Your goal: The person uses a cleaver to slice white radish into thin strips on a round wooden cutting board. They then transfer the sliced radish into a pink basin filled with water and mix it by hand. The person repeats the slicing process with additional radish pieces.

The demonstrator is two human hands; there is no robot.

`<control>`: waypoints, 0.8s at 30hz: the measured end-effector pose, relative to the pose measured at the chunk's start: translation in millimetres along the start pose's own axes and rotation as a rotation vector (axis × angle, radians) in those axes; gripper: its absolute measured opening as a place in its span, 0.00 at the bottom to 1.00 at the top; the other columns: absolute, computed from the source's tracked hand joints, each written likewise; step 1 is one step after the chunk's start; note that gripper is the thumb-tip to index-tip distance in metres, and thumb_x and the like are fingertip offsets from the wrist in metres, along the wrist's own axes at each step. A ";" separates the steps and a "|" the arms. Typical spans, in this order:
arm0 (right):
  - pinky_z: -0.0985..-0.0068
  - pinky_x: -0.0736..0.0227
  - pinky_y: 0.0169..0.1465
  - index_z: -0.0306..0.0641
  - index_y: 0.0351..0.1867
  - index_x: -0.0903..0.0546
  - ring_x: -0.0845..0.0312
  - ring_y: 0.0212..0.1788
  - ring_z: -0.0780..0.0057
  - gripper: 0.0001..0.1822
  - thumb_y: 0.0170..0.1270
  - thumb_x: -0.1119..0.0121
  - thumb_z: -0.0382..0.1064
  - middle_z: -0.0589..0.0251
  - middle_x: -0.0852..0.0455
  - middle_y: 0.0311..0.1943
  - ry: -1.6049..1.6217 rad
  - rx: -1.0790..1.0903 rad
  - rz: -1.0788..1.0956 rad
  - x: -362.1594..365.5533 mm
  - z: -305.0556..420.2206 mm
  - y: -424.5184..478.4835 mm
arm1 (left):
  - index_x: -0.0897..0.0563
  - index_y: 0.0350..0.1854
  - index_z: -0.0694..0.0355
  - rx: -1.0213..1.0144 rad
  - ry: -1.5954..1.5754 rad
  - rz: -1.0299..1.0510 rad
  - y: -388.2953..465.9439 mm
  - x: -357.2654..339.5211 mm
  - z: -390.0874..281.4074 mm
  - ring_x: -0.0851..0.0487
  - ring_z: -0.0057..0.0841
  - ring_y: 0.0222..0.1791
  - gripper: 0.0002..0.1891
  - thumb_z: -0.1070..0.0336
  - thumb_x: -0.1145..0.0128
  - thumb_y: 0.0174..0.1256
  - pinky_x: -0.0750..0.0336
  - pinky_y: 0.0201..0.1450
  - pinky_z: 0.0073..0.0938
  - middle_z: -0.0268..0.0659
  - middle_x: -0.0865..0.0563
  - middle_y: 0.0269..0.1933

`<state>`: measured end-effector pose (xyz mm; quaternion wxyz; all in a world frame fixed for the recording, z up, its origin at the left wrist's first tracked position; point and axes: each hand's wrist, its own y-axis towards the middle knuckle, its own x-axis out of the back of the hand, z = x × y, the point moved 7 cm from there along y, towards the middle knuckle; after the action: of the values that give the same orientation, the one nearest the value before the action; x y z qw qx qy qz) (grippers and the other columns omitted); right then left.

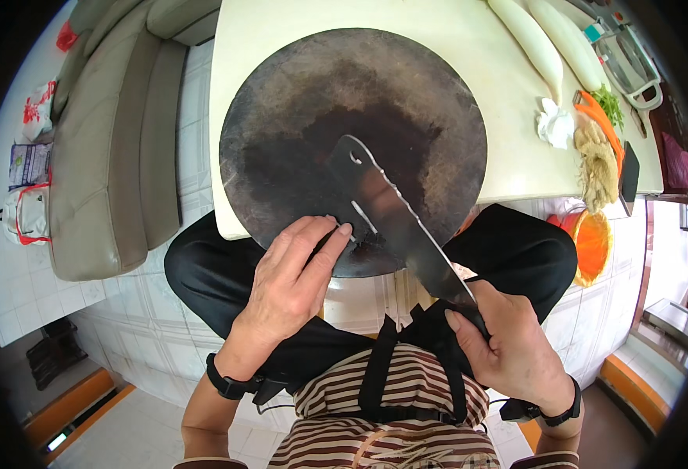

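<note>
My right hand [502, 340] grips the handle of a cleaver [399, 214]. Its dark blade slants up and left across a round, dark-stained chopping board [356, 76], with a hole near the far corner. A thin white strip [364, 217] lies along the blade's left side. My left hand [294, 275] rests its fingertips on the board's near left part, left of that strip. A small white piece [353, 238] shows by those fingertips; whether they pinch it is hidden.
On the pale table [514, 158] lie two white radishes [534, 50], crumpled white tissue [555, 123], an orange-handled tool [602, 126], a tan cloth-like item [597, 164] and green leaves [609, 106]. An orange-lined bin [592, 249] stands right; a grey sofa [95, 158], left.
</note>
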<state>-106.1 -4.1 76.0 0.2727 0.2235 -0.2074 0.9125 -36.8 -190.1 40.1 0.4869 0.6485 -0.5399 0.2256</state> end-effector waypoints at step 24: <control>0.64 0.28 0.27 0.27 0.43 0.24 0.21 0.26 0.46 0.12 0.59 0.37 0.27 0.46 0.21 0.28 -0.065 -0.038 0.035 -3.2 9.3 -14.6 | 0.15 0.42 0.71 -0.026 0.004 -0.050 -8.6 -2.1 3.2 0.19 0.40 0.52 0.15 0.79 0.36 0.49 0.21 0.57 0.42 0.45 0.17 0.48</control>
<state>-92.3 1.1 85.6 0.2538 0.2441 -0.2372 0.9054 -30.3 -192.4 33.7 0.5020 0.6549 -0.5253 0.2076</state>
